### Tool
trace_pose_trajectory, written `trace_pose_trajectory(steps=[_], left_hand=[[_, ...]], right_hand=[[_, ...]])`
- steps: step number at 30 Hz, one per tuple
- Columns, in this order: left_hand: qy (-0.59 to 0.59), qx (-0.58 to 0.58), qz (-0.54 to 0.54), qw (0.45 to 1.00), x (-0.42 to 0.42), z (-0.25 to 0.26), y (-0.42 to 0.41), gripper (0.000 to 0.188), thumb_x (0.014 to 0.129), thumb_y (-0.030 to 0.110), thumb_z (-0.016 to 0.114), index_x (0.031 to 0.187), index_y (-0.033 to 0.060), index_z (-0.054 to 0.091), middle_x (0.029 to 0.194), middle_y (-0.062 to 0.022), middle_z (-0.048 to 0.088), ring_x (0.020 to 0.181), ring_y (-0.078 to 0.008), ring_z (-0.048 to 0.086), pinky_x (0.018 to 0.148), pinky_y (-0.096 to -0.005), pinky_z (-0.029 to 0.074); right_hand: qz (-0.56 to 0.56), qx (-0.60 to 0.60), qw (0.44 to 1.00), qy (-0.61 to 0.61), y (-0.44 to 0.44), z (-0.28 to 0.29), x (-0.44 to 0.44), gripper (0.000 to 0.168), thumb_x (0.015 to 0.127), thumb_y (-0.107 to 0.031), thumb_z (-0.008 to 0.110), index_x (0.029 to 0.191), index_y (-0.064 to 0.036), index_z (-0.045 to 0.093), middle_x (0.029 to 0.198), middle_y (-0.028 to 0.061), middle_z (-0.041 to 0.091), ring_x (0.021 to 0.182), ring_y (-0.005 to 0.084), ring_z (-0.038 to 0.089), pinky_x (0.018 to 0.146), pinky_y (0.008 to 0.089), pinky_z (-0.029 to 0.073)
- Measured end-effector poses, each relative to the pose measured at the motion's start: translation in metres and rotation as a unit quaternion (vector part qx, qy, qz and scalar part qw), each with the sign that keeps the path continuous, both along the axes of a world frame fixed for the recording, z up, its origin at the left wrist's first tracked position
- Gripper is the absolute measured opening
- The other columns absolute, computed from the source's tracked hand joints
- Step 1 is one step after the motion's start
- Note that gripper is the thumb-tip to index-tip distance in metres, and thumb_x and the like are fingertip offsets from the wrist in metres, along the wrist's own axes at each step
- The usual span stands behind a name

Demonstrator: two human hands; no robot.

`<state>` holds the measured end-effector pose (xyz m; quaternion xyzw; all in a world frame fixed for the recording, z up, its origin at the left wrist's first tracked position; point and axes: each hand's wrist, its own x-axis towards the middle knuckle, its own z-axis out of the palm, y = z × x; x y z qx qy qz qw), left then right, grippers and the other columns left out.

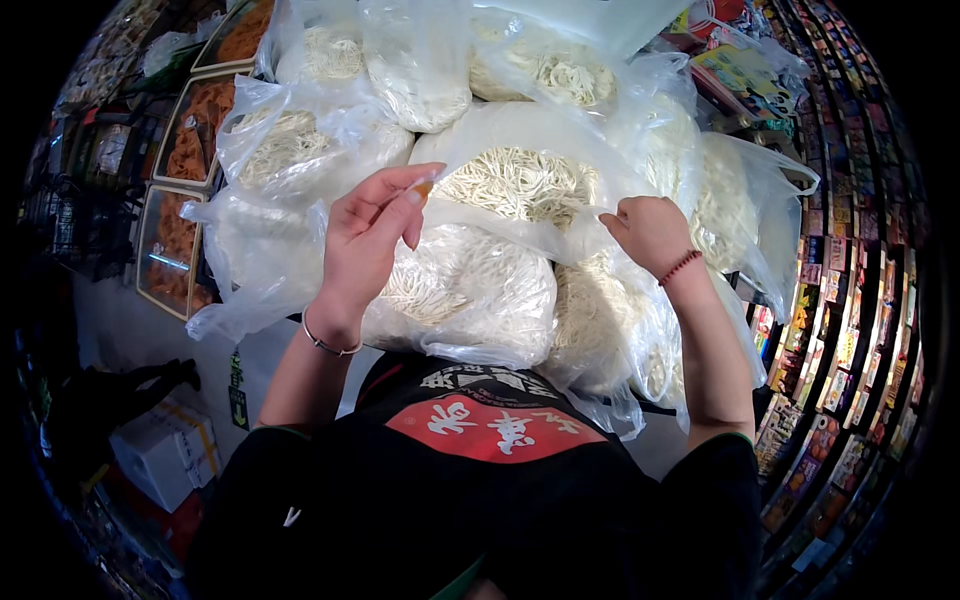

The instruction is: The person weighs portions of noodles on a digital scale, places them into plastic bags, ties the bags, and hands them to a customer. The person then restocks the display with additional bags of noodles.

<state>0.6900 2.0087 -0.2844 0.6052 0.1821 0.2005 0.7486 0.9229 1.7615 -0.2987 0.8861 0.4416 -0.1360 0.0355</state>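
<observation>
Several clear plastic bags of pale noodles lie packed together before me. Between my hands, one noodle bag point(525, 184) has its mouth spread, showing the noodles. My left hand point(379, 225), with a bangle at the wrist, is raised at that bag's left side; thumb and forefinger pinch a small orange-brown piece point(424, 187), too small to identify, and perhaps a bit of clear film. My right hand point(649, 229), with a red bead bracelet, is curled at the right edge, fingertips at the plastic; its grip is partly hidden. Nearer my body lies another noodle bag point(472, 292).
Framed clear-topped bins point(166, 251) of orange-brown food stand at the left. Shelves of packaged goods point(847, 330) curve along the right. A white taped box point(166, 450) sits low at the left. Colourful packages point(742, 79) lie at the back right.
</observation>
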Motion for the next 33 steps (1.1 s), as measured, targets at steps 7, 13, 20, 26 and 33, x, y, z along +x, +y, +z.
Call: trace_pose_trajectory(steps=[7,13,20,26,33], left_hand=[[-0.014,-0.042,0.059,0.997,-0.005,-0.018,0.021,0.029,0.094,0.006,0.050,0.120,-0.0003,0.061,0.065,0.0009,0.052,0.060,-0.0062,0.047,0.061,-0.0206,0.038],[0.072,0.007,-0.111,0.991,0.001,-0.005,0.011,0.026,0.097,0.015,0.051,0.113,-0.0005,0.064,0.065,0.0017,0.053,0.061,-0.0052,0.049,0.058,-0.0202,0.038],[0.150,0.229,-0.144,0.951,0.053,-0.007,0.069,0.041,0.093,0.034,0.060,0.108,-0.0024,0.066,0.088,-0.0100,0.068,0.083,-0.0145,0.061,0.075,-0.0278,0.049],[0.146,0.533,0.132,0.823,0.157,-0.050,0.096,0.075,0.081,0.045,0.070,0.132,-0.0040,0.046,0.134,-0.0223,0.047,0.125,-0.0289,0.045,0.102,-0.0360,0.039],[0.061,0.622,0.571,0.532,0.259,-0.093,0.153,0.035,0.097,0.033,0.053,0.110,0.0006,0.058,0.093,-0.0128,0.061,0.090,-0.0245,0.058,0.084,-0.0349,0.045]], right_hand=[[-0.077,0.386,0.864,0.316,-0.011,0.049,-0.010,0.020,0.087,-0.012,0.071,0.075,-0.002,0.059,0.072,-0.0033,0.057,0.073,0.0047,0.048,0.066,0.0228,0.039],[-0.070,0.439,0.867,0.226,0.003,0.039,-0.006,0.027,0.089,-0.016,0.069,0.072,0.000,0.056,0.064,-0.0037,0.051,0.064,0.0049,0.042,0.061,0.0210,0.037],[-0.113,0.589,0.794,0.103,0.021,0.029,-0.022,0.030,0.091,-0.010,0.065,0.067,0.001,0.050,0.059,0.0014,0.045,0.056,0.0086,0.038,0.054,0.0223,0.033],[-0.012,0.489,0.869,0.073,0.036,0.035,-0.025,0.036,0.091,-0.017,0.065,0.062,-0.001,0.052,0.053,0.0075,0.043,0.049,0.0172,0.039,0.050,0.0319,0.034],[-0.078,0.605,0.789,0.079,-0.003,0.047,0.007,0.024,0.096,-0.012,0.055,0.078,0.002,0.060,0.073,0.0083,0.061,0.073,0.0166,0.057,0.072,0.0264,0.044]])
